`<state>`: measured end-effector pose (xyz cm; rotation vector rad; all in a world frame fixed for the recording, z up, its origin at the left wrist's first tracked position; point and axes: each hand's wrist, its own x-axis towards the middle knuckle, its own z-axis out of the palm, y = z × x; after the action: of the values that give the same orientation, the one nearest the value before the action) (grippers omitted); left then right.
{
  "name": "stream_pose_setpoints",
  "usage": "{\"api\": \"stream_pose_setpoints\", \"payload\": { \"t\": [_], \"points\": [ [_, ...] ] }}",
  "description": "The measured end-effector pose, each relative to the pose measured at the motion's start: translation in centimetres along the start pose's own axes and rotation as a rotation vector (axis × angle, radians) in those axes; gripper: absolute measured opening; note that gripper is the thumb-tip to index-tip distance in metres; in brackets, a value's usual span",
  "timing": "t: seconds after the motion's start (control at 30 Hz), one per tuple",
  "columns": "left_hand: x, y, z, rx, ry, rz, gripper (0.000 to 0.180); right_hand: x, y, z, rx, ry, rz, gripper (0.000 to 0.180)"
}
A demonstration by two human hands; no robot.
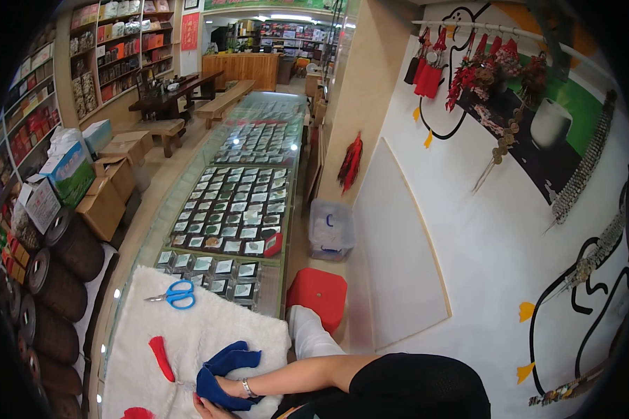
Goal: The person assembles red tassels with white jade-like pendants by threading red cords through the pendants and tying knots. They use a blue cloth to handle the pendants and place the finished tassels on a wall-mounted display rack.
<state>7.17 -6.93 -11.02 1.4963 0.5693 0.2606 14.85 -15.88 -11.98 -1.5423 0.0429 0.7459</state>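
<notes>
From the right my right arm, in a black sleeve with a metal bracelet at the wrist, reaches over a fluffy white mat [129,328]. My right hand [228,386] sits in the folds of a dark blue cloth [232,359], its fingers hidden by the fabric. At the lower edge of the view my left hand [208,408] shows only in part, fingers closed at the cloth's lower edge. Beside the cloth lies a red tassel [161,357] with a pale cord. A second red tassel [138,413] is cut off below. Farther up the mat rest blue-handled scissors [179,295].
A long glass display case [286,269] with rows of small packets runs away ahead. Right of it stand a red stool [318,297] and a lidded plastic box [330,230]. Cardboard boxes [101,208] and dark round drums [56,286] line the left.
</notes>
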Motion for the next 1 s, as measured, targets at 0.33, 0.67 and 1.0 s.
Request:
{"api": "stream_pose_setpoints", "payload": {
  "t": [0.33,0.67,1.0],
  "points": [
    [0.5,-0.7,-0.4,-0.198,-0.080,-0.118,0.044,0.0,-0.5,0.1,0.035,-0.030,-0.015,0.028],
    [0.5,0.1,-0.5,-0.270,0.015,-0.260,0.038,0.1,-0.3,0.0,0.041,-0.037,-0.009,0.030],
    [2.6,-3.2,-1.0,0.685,-0.053,0.310,0.030,0.7,-0.4,1.0,-0.125,0.078,-0.151,0.016]
  ]
}}
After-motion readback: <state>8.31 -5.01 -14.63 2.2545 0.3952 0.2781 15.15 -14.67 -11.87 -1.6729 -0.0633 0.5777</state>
